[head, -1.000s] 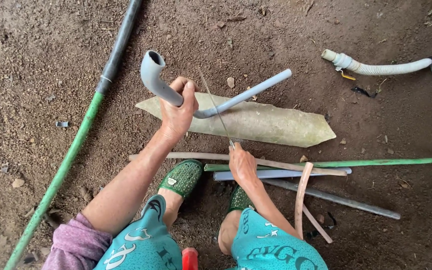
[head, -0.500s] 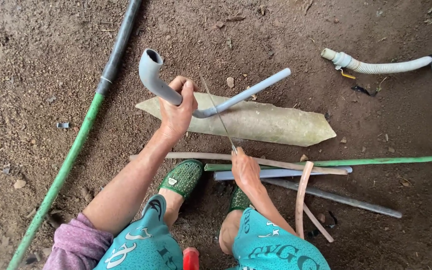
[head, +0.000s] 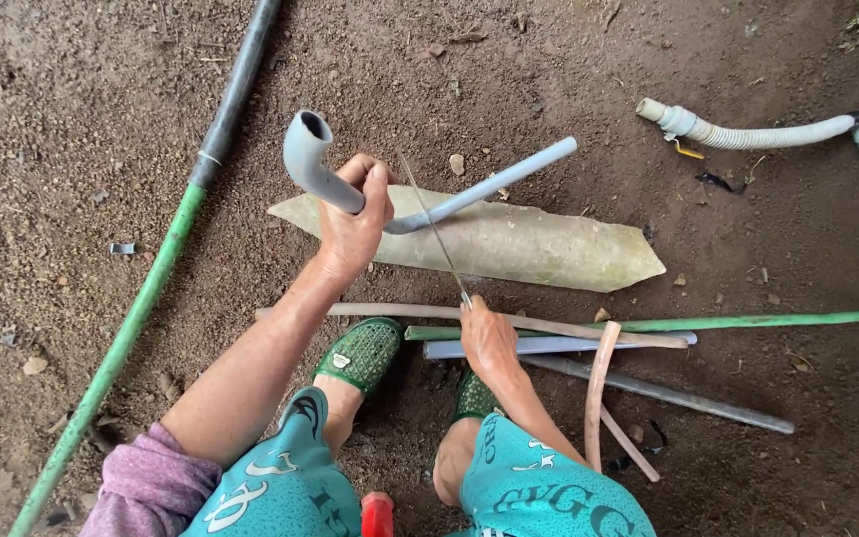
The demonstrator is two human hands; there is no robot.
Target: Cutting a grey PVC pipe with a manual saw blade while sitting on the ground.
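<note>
Grey pipe: a bent plastic pipe, seen from the head camera, held above the dirt ground, its open curved end up at the left and its straight end pointing right.
Left hand: the left hand is clenched around the pipe's bend.
Right hand: the right hand grips the lower end of a thin saw blade, which slants up across the pipe just right of the left hand.
Below the pipe: a pale pointed slab lies flat on the ground.
Near the feet: green sandals, with thin rods and pipes lying just beside the right hand.
Left side: a long green and black hose runs diagonally.
</note>
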